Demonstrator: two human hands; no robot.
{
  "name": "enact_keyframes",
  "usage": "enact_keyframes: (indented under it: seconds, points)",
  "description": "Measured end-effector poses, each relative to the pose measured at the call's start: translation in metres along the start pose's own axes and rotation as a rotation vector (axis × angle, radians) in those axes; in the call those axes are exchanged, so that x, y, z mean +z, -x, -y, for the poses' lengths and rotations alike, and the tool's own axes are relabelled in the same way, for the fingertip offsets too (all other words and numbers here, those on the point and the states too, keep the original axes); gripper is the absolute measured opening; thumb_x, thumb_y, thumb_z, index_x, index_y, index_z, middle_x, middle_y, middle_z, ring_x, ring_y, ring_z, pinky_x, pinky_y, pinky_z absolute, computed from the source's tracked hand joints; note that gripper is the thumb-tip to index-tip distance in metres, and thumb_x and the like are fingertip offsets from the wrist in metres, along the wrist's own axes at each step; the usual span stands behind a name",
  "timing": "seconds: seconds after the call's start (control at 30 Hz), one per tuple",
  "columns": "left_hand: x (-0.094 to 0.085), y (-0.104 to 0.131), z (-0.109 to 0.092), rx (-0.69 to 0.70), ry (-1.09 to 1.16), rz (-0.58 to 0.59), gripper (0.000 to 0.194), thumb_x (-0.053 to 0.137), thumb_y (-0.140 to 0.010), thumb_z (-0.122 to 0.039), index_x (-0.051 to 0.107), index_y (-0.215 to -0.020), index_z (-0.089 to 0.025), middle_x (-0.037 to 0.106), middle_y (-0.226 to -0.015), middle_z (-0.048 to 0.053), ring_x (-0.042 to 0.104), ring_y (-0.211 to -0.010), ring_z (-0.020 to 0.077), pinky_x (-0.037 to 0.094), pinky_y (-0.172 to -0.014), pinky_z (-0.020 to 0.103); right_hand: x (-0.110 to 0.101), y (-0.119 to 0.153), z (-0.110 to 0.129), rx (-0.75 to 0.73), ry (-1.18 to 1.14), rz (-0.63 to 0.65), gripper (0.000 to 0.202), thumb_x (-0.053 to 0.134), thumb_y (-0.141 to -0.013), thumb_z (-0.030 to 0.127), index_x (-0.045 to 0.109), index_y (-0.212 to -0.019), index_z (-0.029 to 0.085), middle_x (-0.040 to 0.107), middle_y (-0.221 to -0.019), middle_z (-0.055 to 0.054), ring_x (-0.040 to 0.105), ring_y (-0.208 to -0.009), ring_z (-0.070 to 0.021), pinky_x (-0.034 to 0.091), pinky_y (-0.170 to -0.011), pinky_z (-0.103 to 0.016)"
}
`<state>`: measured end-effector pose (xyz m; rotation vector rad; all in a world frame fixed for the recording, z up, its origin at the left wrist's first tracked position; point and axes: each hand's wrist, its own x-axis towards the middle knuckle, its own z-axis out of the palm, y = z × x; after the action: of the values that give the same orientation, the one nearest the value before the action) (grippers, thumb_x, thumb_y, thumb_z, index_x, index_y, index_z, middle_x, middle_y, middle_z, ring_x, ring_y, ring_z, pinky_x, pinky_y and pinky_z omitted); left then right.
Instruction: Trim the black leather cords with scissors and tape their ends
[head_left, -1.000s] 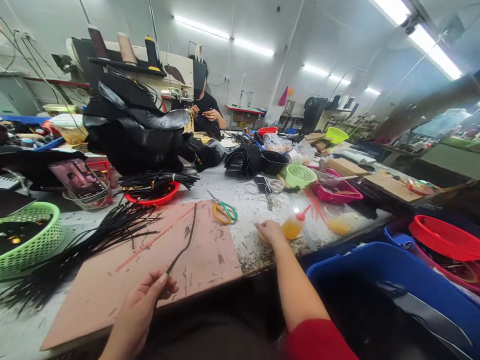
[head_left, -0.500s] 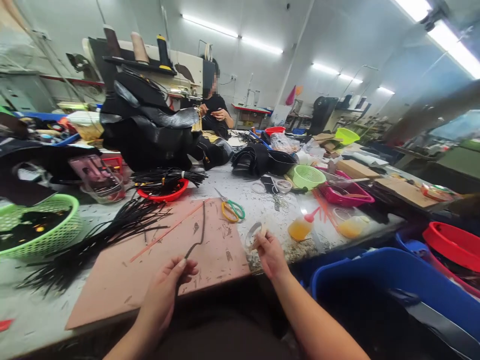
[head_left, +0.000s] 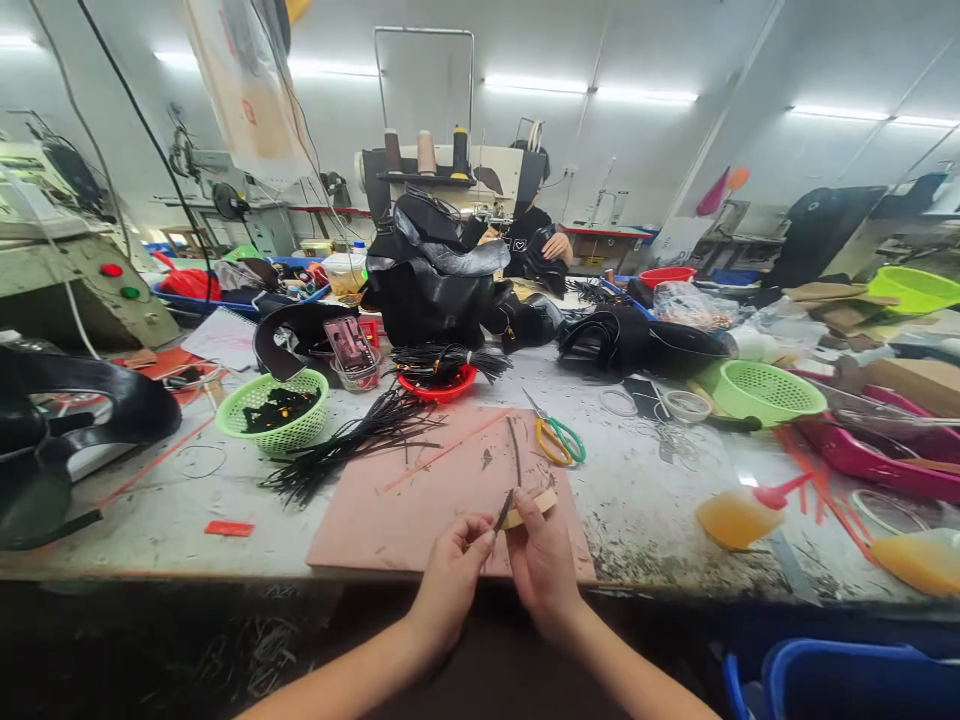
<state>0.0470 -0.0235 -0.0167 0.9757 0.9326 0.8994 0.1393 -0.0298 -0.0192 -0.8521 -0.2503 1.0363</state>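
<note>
Worktable (head_left: pixel 637 470) spreads ahead of both hands, with a pink board (head_left: pixel 367 500) lying around and beyond the fingertips. Bundled black cords (head_left: pixel 341 450) lie ahead and to the left of the left hand (head_left: pixel 454 560). Scissors (head_left: pixel 574 443) rest beyond the right hand (head_left: pixel 544 565), a little to its right, blades pointing away and leftward. That hand grips a pale tape roll (head_left: pixel 541 503), tilted just beside the left fingertips. The left thumb and fingers pinch the near end of a dark strip (head_left: pixel 514 450), whose long axis runs forward over the board. Whether tape touches strip between the fingers is too small to tell.
</note>
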Motion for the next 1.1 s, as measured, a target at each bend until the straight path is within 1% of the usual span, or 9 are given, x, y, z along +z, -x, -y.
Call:
enact_keyframes:
  seconds: [0.07, 0.2, 0.4, 0.53, 0.67, 0.8, 0.9, 1.0, 1.1]
  points:
    - [0.000, -0.001, 0.002, -0.002, 0.010, 0.000, 0.011, 0.063, -0.063, -0.026, 0.055, -0.060, -0.018, 0.051, -0.063, -0.002, 0.045, -0.066, 0.0141, 0.035, -0.067, 0.025, 0.000, 0.003, -0.001, -0.002, 0.025, 0.019, 0.029, 0.069, -0.059, 0.030, 0.042, -0.064, 0.021, 0.041, -0.057, 0.008, 0.041, -0.052, -0.0073, 0.038, -0.050, -0.020]
    - [-0.002, -0.002, 0.004, -0.007, 0.065, -0.027, 0.013, 0.064, -0.062, -0.026, 0.054, -0.060, -0.018, 0.048, -0.058, -0.003, 0.041, -0.062, 0.0126, 0.033, -0.062, 0.024, -0.005, 0.006, -0.004, -0.089, 0.172, 0.104, 0.025, 0.067, -0.062, 0.032, 0.045, -0.068, 0.021, 0.043, -0.063, 0.006, 0.044, -0.056, -0.0087, 0.040, -0.054, -0.022]
    - [-0.005, 0.002, -0.001, -0.057, 0.207, -0.022, 0.015, 0.067, -0.059, -0.026, 0.054, -0.059, -0.017, 0.049, -0.056, -0.004, 0.042, -0.058, 0.0109, 0.033, -0.062, 0.023, -0.032, -0.005, -0.008, -0.452, 0.645, 0.369, 0.007, 0.058, -0.069, 0.023, 0.053, -0.074, 0.021, 0.061, -0.086, -0.004, 0.056, -0.081, -0.0190, 0.043, -0.072, -0.033]
    - [-0.005, 0.005, -0.008, -0.114, 0.302, 0.011, 0.018, 0.070, -0.055, -0.025, 0.055, -0.058, -0.016, 0.052, -0.056, -0.003, 0.045, -0.057, 0.0099, 0.035, -0.062, 0.023, -0.035, -0.010, 0.006, -0.602, 0.886, 0.509, 0.007, 0.059, -0.069, 0.020, 0.059, -0.075, 0.022, 0.060, -0.078, -0.004, 0.056, -0.075, -0.0179, 0.044, -0.067, -0.031]
    - [-0.005, 0.003, -0.013, -0.144, 0.332, -0.005, 0.019, 0.073, -0.052, -0.024, 0.057, -0.057, -0.015, 0.053, -0.055, -0.003, 0.047, -0.056, 0.0095, 0.038, -0.061, 0.022, -0.025, -0.010, 0.020, -0.438, 0.958, 0.502, 0.007, 0.062, -0.067, 0.027, 0.060, -0.069, 0.021, 0.057, -0.066, 0.000, 0.053, -0.062, -0.0147, 0.041, -0.056, -0.026]
    - [-0.006, 0.002, -0.013, -0.176, 0.341, -0.025, 0.020, 0.074, -0.050, -0.024, 0.057, -0.057, -0.014, 0.055, -0.056, -0.002, 0.049, -0.055, 0.0090, 0.040, -0.061, 0.022, -0.023, -0.009, 0.028, -0.195, 0.973, 0.493, 0.013, 0.064, -0.066, 0.032, 0.062, -0.071, 0.020, 0.061, -0.067, -0.001, 0.055, -0.064, -0.0158, 0.042, -0.059, -0.027]
    - [-0.008, 0.001, -0.013, -0.175, 0.353, -0.054, 0.020, 0.074, -0.051, -0.024, 0.058, -0.059, -0.015, 0.058, -0.060, -0.001, 0.052, -0.062, 0.0097, 0.041, -0.066, 0.022, -0.024, -0.008, 0.035, -0.161, 0.972, 0.440, 0.010, 0.063, -0.065, 0.030, 0.063, -0.064, 0.020, 0.063, -0.065, -0.001, 0.055, -0.065, -0.0166, 0.041, -0.061, -0.027]
    - [-0.008, 0.001, -0.016, -0.150, 0.343, -0.107, 0.019, 0.073, -0.052, -0.023, 0.059, -0.062, -0.016, 0.058, -0.068, -0.002, 0.055, -0.075, 0.0127, 0.041, -0.069, 0.023, -0.022, -0.004, 0.037, -0.147, 0.844, 0.294, 0.010, 0.066, -0.060, 0.030, 0.062, -0.059, 0.021, 0.060, -0.059, 0.001, 0.052, -0.059, -0.0148, 0.040, -0.056, -0.026]
    - [-0.006, 0.002, -0.019, -0.128, 0.306, -0.101, 0.018, 0.072, -0.052, -0.024, 0.058, -0.061, -0.017, 0.055, -0.067, -0.003, 0.053, -0.073, 0.0124, 0.040, -0.066, 0.023, -0.016, 0.003, 0.028, -0.009, 0.592, 0.236, 0.016, 0.071, -0.053, 0.031, 0.060, -0.056, 0.019, 0.055, -0.051, 0.003, 0.045, -0.049, -0.0111, 0.035, -0.046, -0.023]
